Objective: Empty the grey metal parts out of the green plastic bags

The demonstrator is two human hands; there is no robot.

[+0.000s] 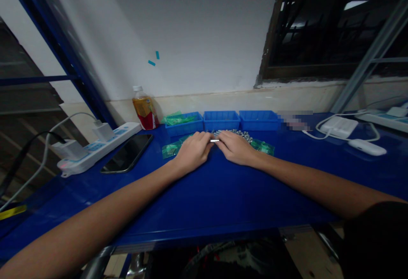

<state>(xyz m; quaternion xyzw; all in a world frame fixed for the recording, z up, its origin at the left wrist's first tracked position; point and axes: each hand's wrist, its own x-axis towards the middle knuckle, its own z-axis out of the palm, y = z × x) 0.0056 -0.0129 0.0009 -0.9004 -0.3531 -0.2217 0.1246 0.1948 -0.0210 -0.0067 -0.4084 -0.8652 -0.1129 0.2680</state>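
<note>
My left hand and my right hand meet over the blue table. Both are closed, and a small shiny metal rod-like piece is pinched between their fingertips. Its exact kind is too small to make out. Just behind my right hand lies a pile of small silver metal parts, partly covered by the hand. Beside my left hand is a green plastic bag with small metal pieces in it. Another green bag sits by my right wrist.
Three blue bins stand behind the pile: a left bin with green bags, a middle bin and a right bin. To the left are a drink bottle, a phone and a power strip. White chargers lie right.
</note>
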